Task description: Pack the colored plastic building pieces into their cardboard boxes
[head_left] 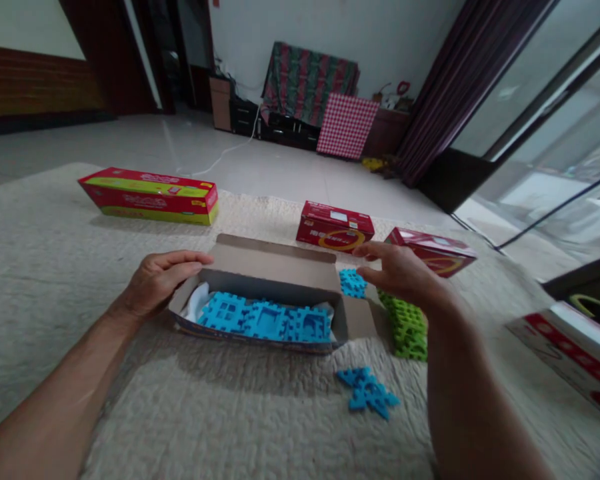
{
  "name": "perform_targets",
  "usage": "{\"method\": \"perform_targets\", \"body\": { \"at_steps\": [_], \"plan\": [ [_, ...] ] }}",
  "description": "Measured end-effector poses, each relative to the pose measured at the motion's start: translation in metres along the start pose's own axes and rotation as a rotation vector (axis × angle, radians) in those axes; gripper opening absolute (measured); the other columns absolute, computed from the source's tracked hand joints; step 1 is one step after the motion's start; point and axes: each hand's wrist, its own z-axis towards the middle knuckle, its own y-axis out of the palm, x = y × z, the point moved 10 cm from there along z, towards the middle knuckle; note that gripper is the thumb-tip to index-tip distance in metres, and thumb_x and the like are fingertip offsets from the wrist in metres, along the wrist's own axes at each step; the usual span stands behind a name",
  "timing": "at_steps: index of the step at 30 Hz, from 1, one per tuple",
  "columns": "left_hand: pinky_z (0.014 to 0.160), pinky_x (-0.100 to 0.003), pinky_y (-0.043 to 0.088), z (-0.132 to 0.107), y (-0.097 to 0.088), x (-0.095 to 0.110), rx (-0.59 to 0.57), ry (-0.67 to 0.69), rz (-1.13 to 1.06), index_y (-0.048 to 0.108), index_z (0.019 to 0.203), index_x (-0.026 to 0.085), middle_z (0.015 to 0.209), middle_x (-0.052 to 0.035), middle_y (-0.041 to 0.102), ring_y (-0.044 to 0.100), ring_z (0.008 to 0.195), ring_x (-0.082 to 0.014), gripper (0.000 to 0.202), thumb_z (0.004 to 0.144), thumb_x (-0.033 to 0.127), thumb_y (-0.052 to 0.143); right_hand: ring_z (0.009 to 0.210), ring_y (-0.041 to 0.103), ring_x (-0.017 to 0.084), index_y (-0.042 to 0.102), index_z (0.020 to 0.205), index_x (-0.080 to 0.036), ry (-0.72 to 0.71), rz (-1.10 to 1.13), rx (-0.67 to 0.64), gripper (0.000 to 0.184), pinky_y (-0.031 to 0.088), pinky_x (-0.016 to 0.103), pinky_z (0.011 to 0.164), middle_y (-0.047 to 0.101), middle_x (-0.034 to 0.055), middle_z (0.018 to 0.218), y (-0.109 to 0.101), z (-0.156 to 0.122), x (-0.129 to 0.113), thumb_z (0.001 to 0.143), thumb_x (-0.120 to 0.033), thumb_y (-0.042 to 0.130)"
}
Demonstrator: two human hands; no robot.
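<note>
In front of me lies an open cardboard box, its lid folded back. Several blue interlocking foam blocks lie in a row inside it, beside a white curved piece at the left end. My left hand grips the box's left end between thumb and fingers. Over the area right of the box, my right hand is open, thumb and fingers apart, holding nothing. Near its fingertips a blue block piece rests on the mat. Green blocks lie partly behind my right forearm.
A star-like blue piece lies on the quilted mat. Farther off are a long red-and-yellow box, a red box and another red box. At the right edge sits a white-and-red box.
</note>
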Motion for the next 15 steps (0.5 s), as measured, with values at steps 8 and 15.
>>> {"method": "perform_targets", "body": {
  "at_steps": [8, 15],
  "plan": [
    [0.048, -0.02, 0.04, 0.001, -0.002, -0.003, 0.027, -0.004, 0.004, 0.077, 0.086, 0.018, 0.066, 0.0016, 0.071, 0.054, 0.053, -0.0114, 0.026, 0.063, 0.03, 0.073, 0.131, 0.05, 0.027, 0.053, 0.135, -0.022, 0.007, -0.112, -0.264, 0.064, 0.041, 0.045, 0.106, 0.052, 0.0103, 0.144, 0.059, 0.001, 0.025, 0.074, -0.004, 0.053],
    [0.05, -0.02, 0.041, 0.0, -0.002, -0.001, 0.02, 0.01, 0.009, 0.077, 0.084, 0.018, 0.067, 0.0011, 0.071, 0.054, 0.055, -0.0115, 0.023, 0.063, 0.028, 0.073, 0.126, 0.052, 0.032, 0.059, 0.125, -0.025, 0.013, -0.173, -0.267, 0.048, 0.044, 0.053, 0.098, 0.059, 0.0108, 0.136, 0.076, 0.006, 0.031, 0.079, -0.011, 0.054]
  ]
}}
